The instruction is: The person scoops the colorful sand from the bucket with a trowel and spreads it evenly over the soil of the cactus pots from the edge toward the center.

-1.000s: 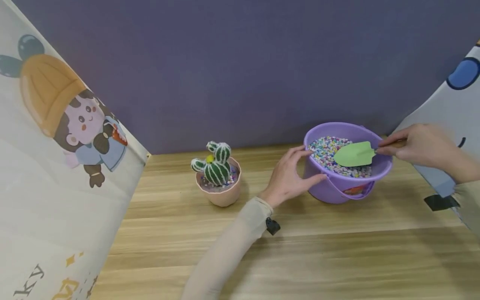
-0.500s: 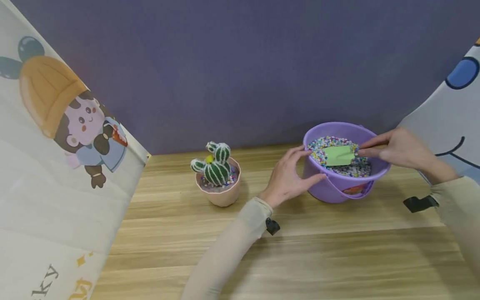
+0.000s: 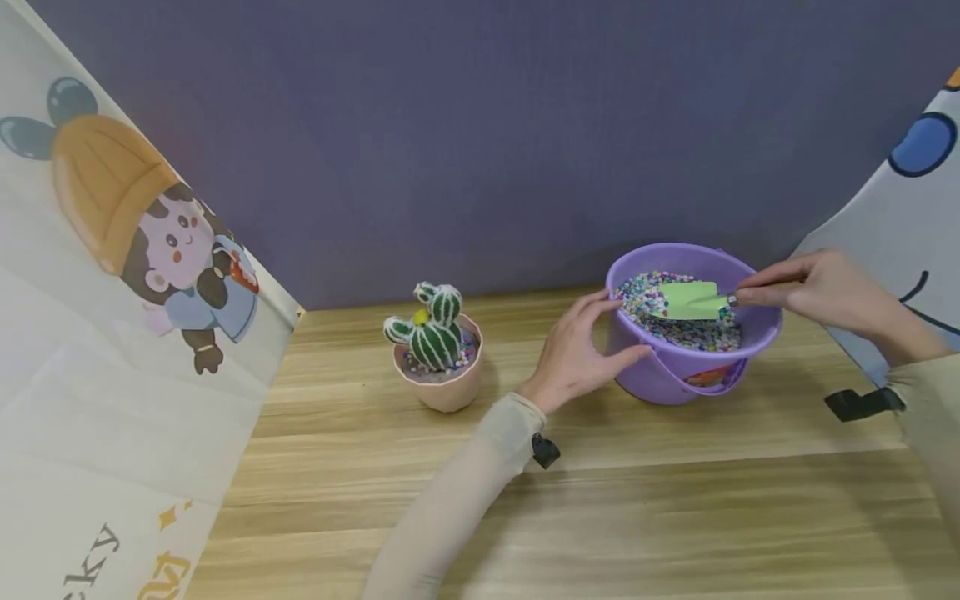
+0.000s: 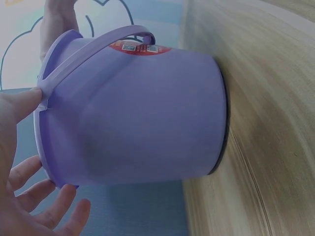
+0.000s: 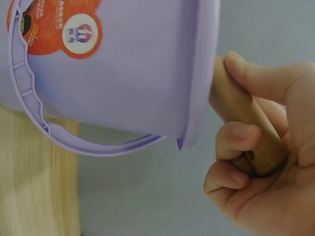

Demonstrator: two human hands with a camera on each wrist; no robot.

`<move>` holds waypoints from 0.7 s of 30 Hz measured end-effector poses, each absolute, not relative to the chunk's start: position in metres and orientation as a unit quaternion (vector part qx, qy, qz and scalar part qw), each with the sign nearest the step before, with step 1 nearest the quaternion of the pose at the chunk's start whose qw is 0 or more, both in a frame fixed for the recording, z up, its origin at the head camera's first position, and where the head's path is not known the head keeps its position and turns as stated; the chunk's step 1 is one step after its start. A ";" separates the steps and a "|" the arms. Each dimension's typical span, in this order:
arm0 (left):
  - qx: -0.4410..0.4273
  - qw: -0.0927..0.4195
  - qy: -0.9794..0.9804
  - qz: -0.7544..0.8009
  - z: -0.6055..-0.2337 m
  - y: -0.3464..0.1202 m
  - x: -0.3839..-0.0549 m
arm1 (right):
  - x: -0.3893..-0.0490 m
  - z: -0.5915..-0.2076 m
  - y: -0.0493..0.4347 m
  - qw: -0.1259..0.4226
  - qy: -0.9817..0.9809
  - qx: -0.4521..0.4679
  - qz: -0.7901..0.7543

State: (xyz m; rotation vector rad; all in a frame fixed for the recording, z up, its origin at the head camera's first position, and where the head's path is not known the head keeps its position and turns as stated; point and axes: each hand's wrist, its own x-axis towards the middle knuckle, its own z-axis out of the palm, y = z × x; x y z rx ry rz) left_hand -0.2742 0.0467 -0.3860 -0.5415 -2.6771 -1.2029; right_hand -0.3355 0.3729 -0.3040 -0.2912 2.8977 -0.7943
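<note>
A purple bucket (image 3: 660, 379) stands upright, holding small multicoloured beads (image 3: 701, 337). My right hand (image 3: 840, 296) grips the wooden handle (image 5: 251, 120) of a trowel, fingers curled round it and thumb laid along it. The green trowel blade (image 3: 692, 300) is inside the rim, over the beads, with some beads showing at its left end. My left hand (image 3: 573, 354) touches the bucket's left rim, thumb and fingers spread apart. In the left wrist view the thumb meets the rim by the bail's pivot, and the outermost finger is off the rim.
Left of the bucket, a pink pot (image 3: 450, 392) holds a knitted green cactus (image 3: 435, 342) and a few beads. Both stand on a wood-grain tabletop (image 3: 600, 525). Behind rises a dark blue panel (image 3: 480, 150); printed sheets (image 3: 97, 350) flank both sides.
My right hand moved the trowel left and down into the beads, then back a little to the right. Beads now show at the blade's left end. The left hand stays at the rim.
</note>
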 end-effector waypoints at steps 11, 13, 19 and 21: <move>-0.183 0.092 -0.891 -0.405 -0.388 0.046 -0.275 | -0.331 -0.311 0.383 0.037 0.950 -0.073 -0.300; -0.184 0.093 -0.891 -0.405 -0.389 0.046 -0.275 | -0.331 -0.312 0.385 0.033 0.948 -0.073 -0.309; -0.183 0.099 -0.891 -0.404 -0.390 0.047 -0.275 | -0.327 -0.316 0.388 0.026 0.937 -0.073 -0.342; -0.183 0.102 -0.891 -0.402 -0.390 0.047 -0.275 | -0.326 -0.317 0.389 0.027 0.934 -0.070 -0.349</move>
